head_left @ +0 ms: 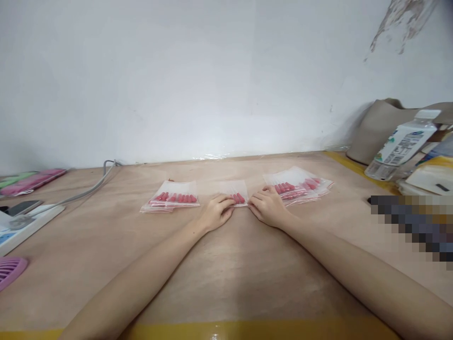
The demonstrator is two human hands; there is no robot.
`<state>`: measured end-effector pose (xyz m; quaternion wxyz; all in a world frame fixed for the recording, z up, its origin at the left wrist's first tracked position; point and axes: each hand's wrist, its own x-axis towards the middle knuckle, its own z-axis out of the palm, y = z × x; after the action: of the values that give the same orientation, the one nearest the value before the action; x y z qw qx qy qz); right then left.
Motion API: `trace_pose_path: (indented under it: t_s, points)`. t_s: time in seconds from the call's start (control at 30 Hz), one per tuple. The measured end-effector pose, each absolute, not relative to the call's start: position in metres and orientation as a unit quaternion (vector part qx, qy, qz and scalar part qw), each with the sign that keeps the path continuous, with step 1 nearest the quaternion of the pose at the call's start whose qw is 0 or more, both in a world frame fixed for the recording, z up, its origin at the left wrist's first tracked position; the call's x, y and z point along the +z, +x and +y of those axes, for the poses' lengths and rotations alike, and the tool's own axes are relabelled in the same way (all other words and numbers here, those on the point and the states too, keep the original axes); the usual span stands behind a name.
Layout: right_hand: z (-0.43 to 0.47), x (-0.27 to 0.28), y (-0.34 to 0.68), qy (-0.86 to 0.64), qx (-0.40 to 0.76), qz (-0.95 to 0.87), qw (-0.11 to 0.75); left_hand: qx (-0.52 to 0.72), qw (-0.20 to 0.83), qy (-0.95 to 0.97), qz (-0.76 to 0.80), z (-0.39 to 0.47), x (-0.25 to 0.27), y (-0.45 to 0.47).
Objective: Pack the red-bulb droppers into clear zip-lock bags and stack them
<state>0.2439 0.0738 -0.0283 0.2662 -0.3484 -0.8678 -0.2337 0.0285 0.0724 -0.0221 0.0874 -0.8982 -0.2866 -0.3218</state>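
Observation:
A small clear plastic bag (pixel 233 187) with several red, slim pieces inside lies flat on the table between my hands. My left hand (pixel 215 211) has its fingers bent together on the bag's near left corner. At the near right corner, my right hand (pixel 268 206) pinches the bag's edge with curled fingers. To the left lies a stack of similar filled bags (pixel 173 194). Another, more spread-out pile of filled bags (pixel 300 184) sits just beyond my right hand, partly covered by it. What the red pieces are cannot be made out.
A plastic bottle (pixel 403 144) leans at the right by a grey-brown bag (pixel 375 127). On the left are a white power strip (pixel 35 226) with a grey cable (pixel 88 190), a phone (pixel 24 208), a pink case (pixel 35 182) and a purple slatted object (pixel 12 271). A white wall closes the back.

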Motion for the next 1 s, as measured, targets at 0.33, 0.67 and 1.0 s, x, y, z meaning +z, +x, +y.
trace_pose_path:
  t_s: [0.33,0.67,1.0]
  points:
    - [0.073,-0.030,0.244,-0.341,-0.211,-0.873,0.277,-0.257,0.180,-0.917,-0.245,0.087,-0.028,0.063]
    - [0.073,-0.028,0.246,-0.341,-0.235,-0.868,0.275,-0.237,0.240,-0.913,-0.228,0.092,-0.027,0.065]
    - [0.070,-0.025,0.246,-0.345,-0.228,-0.864,0.288,-0.230,0.260,-0.907,-0.238,0.076,-0.011,0.026]
